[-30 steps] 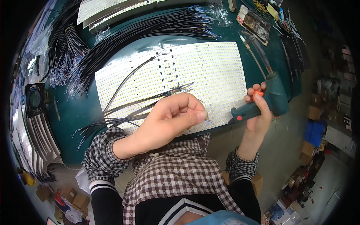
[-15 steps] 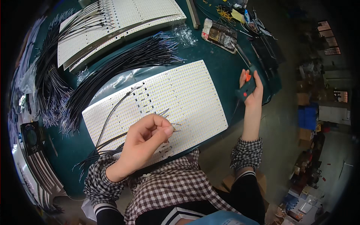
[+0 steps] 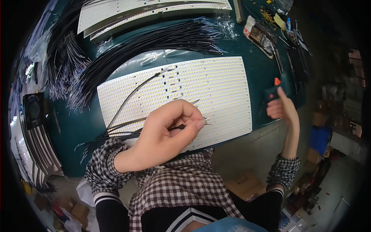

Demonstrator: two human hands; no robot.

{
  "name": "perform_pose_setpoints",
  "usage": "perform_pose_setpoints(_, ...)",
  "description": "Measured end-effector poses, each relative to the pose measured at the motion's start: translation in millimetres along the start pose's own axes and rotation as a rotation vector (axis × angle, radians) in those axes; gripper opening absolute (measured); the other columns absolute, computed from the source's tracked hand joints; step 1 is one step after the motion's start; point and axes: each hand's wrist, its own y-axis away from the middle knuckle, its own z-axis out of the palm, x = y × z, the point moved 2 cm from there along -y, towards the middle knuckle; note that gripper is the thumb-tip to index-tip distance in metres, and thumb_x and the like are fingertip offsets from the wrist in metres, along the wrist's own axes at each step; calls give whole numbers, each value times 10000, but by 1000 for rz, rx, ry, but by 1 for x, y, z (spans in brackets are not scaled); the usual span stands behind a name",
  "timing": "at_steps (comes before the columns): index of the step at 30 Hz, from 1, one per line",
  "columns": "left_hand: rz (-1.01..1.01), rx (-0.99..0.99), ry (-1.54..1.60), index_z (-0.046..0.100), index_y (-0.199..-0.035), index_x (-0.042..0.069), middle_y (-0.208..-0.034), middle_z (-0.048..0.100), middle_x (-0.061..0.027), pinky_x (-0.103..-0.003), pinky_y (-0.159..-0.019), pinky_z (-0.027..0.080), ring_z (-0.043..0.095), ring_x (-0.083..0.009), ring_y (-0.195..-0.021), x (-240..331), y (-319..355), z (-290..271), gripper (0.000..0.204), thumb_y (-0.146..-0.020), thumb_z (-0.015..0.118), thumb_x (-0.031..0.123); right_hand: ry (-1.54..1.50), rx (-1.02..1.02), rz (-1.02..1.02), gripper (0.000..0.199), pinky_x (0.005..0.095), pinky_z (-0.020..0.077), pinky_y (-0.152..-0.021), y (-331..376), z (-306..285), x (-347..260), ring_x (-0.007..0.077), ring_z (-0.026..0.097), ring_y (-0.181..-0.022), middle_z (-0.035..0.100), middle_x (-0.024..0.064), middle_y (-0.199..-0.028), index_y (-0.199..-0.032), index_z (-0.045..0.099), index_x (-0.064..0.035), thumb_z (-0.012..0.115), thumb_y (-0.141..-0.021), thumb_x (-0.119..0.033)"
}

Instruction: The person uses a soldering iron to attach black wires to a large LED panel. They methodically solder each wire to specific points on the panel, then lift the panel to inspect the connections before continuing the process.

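My left hand (image 3: pixel 166 133) is closed in a pinch above a white LED panel (image 3: pixel 224 92), with a black cable (image 3: pixel 178 127) in it. Thin bare wire ends stick out past the thumb and fingertips. A second cable (image 3: pixel 135 91) lies on the panel, its end at the column of small black parts. At the right, my right hand (image 3: pixel 286 108) is curled and blurred at a dark green soldering gun (image 3: pixel 275 92) with an orange trigger. The thumb overlaps its handle, but I cannot tell whether the fingers grip it. The gun's metal tip (image 3: pixel 277 58) points toward a soldering tray (image 3: pixel 261 36).
Black cable bundles (image 3: pixel 154 36) spread behind the panel and to the left. More LED panels (image 3: pixel 154 15) are stacked at the back. Stacked white boards (image 3: pixel 40 145) and a black coiled item (image 3: pixel 34 110) sit left. Tools and scraps (image 3: pixel 293 34) crowd the far right corner.
The view has shifted, so the table sits further right and higher. My right fingers have moved from around the trigger to below the gun's handle. My left hand keeps pinching the cable.
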Motion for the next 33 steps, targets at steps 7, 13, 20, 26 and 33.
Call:
perform_pose_setpoints(7,-240,-43,163,586,-936,0,-824,548,34,-163,-632,354,455,-12,-729,-1,1,1,98,-904,607,91,386,58,-1555,113,293,502,-617,125,143,-44,179,630,-716,659,68,-838,-894,649,0,686,-790,-25)
perform_pose_setpoints(13,-325,-58,228,594,-896,17,-688,483,81,-178,-517,265,362,6,-591,1,1,-3,128,-906,597,145,444,-59,-1776,159,304,496,-598,120,170,-48,231,625,-695,644,80,-820,-898,660,-38,704,-747,-22)
perform_pose_setpoints(20,-321,-53,234,600,-897,16,-695,495,71,-178,-518,275,376,8,-600,-4,1,-3,126,-908,604,141,475,-38,-1796,206,307,492,-565,117,177,-45,217,617,-664,620,58,-776,-872,639,-52,711,-682,-15)
perform_pose_setpoints(26,-211,-49,56,597,-905,-2,-770,552,36,-173,-567,326,430,2,-668,-4,5,0,89,-921,573,82,546,-28,-1877,199,313,485,-547,109,181,-46,229,604,-641,602,55,-755,-865,621,-55,694,-681,-31)
perform_pose_setpoints(33,12,-218,-110,594,-845,-22,-825,613,-24,-225,-678,416,522,-73,-751,10,19,-3,64,-891,581,21,380,242,-1483,99,292,496,-594,62,156,-64,175,617,-652,615,86,-756,-800,600,-10,655,-720,7)
